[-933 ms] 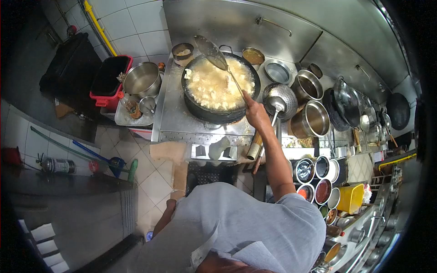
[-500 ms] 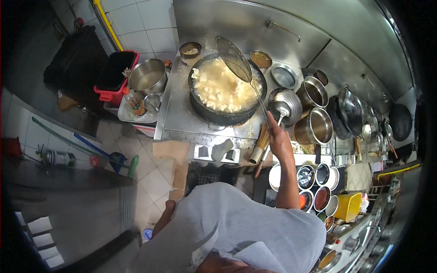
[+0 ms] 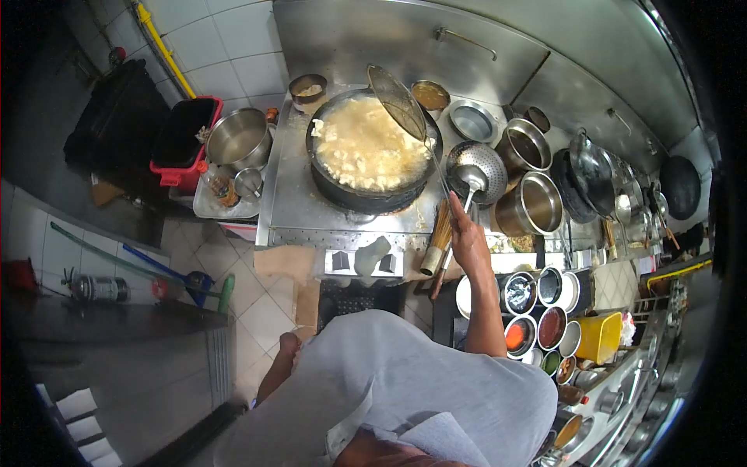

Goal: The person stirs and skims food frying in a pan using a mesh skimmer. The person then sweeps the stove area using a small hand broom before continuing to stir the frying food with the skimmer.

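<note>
My right hand (image 3: 470, 240) is closed around the long handle of a round wire-mesh skimmer (image 3: 397, 101). The skimmer is tilted over the back right rim of a large black wok (image 3: 354, 201). Pale, lumpy pieces of food (image 3: 366, 148) sit in cloudy, foaming liquid in the wok. A perforated metal ladle (image 3: 486, 167) rests just right of the skimmer's handle. Close beside my right hand lies a bamboo brush (image 3: 437, 245). My left hand (image 3: 290, 342) hangs low by my side, away from the stove, with its fingers mostly hidden.
Steel pots (image 3: 541, 202) and a shallow round pan (image 3: 473, 121) stand right of the wok. Several seasoning containers (image 3: 552, 327) sit at my right, near a yellow tub (image 3: 599, 338). On the left are a steel pot (image 3: 237, 138), a bottle (image 3: 218, 185) and a red bin (image 3: 185, 175).
The whole view has shifted slightly. Relative to the wok, my right hand and the skimmer have moved a little to the right. My left hand stays low at my side.
</note>
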A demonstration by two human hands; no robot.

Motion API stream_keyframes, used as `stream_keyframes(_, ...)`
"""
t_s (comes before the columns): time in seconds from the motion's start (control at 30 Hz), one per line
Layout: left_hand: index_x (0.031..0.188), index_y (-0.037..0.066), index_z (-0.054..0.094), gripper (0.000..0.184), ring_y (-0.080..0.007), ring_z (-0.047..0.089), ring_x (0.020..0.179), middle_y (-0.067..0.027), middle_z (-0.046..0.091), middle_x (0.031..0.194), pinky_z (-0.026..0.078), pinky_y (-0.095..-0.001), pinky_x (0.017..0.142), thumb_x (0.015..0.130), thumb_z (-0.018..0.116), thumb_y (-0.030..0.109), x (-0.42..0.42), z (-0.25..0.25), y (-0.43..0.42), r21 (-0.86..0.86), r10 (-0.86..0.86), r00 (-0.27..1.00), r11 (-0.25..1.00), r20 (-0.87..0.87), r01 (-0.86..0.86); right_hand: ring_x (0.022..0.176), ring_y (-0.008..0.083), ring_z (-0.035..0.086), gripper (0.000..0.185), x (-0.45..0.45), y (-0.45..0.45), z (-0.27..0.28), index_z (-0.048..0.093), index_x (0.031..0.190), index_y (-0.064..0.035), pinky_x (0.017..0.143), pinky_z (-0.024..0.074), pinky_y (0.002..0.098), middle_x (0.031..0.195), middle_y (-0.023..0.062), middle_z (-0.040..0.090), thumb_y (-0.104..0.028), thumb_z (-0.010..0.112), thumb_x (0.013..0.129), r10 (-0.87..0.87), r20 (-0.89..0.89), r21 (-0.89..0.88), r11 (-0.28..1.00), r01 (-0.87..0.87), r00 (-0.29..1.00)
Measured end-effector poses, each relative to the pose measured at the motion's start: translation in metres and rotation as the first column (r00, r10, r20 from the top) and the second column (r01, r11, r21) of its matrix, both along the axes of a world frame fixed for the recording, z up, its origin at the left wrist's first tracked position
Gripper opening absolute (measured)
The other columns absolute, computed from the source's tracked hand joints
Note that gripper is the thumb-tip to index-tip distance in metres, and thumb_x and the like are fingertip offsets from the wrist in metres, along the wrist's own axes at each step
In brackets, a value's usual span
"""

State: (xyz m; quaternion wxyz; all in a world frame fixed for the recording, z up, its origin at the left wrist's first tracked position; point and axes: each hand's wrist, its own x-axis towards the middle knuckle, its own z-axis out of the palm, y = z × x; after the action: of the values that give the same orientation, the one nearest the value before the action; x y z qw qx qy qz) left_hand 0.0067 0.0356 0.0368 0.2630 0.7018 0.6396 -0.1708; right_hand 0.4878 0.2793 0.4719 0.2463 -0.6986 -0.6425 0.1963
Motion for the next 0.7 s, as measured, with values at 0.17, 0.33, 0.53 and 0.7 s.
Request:
stream_keyframes(0.17, 0.066, 0.009, 0.069, 0.018, -0.0281, 0.066, 0.07, -0.0116, 0.068, 0.076, 0.052, -0.0407, 0.063, 0.076, 0.061, 0.022, -0.001, -0.003, 0.005, -0.037, -0.005, 1.0, 0.999, -0.016, 0.005, 0.103, 0.0421, 0.059, 0.056, -0.007, 0.003, -0.006, 0.039, 0.142, -0.0218, 0.082, 0.0487, 0.0446, 0.111, 0.027, 0.061, -0.004, 0.049, 0.09, 0.013, -0.053, -0.062, 0.998, -0.017, 0.999)
stream_keyframes(0.33, 0.067, 0.009, 0.069, 0.013, -0.0301, 0.067, 0.073, -0.0134, 0.068, 0.076, 0.053, -0.0411, 0.063, 0.073, 0.061, 0.016, -0.005, -0.019, -0.015, 0.033, -0.089, 0.995, 0.996, 0.045, 0.088, 0.111, 0.0401, 0.057, 0.053, -0.037, 0.028, -0.026, 0.04, 0.141, -0.0193, 0.091, 0.0462, 0.04, 0.116, 0.0278, 0.058, -0.007, 0.052, 0.091, 0.151, -0.197, -0.051, 0.985, -0.164, 0.969)
stream_keyframes(0.53, 0.068, 0.009, 0.07, 0.013, -0.0309, 0.067, 0.074, -0.0144, 0.068, 0.076, 0.053, -0.0419, 0.063, 0.07, 0.059, 0.016, 0.009, -0.018, -0.018, 0.086, -0.15, 0.982, 0.983, -0.118, 0.16, 0.099, 0.0433, 0.061, 0.053, -0.094, 0.049, -0.043, 0.038, 0.142, -0.0177, 0.083, 0.0474, 0.0463, 0.103, 0.0313, 0.061, -0.008, 0.047, 0.092, 0.245, -0.121, -0.028, 0.968, -0.25, 0.962)
stream_keyframes(0.7, 0.068, 0.01, 0.071, 0.015, -0.0298, 0.068, 0.073, -0.0137, 0.069, 0.076, 0.053, -0.0414, 0.062, 0.072, 0.06, 0.019, -0.005, -0.032, -0.03, -0.074, 0.041, 0.999, 0.996, -0.018, -0.042, 0.08, 0.0482, 0.061, 0.055, -0.108, 0.054, -0.048, 0.034, 0.143, -0.0142, 0.072, 0.0481, 0.0522, 0.083, 0.0316, 0.062, -0.005, 0.04, 0.089, 0.166, 0.037, -0.152, 0.975, -0.159, 0.985)
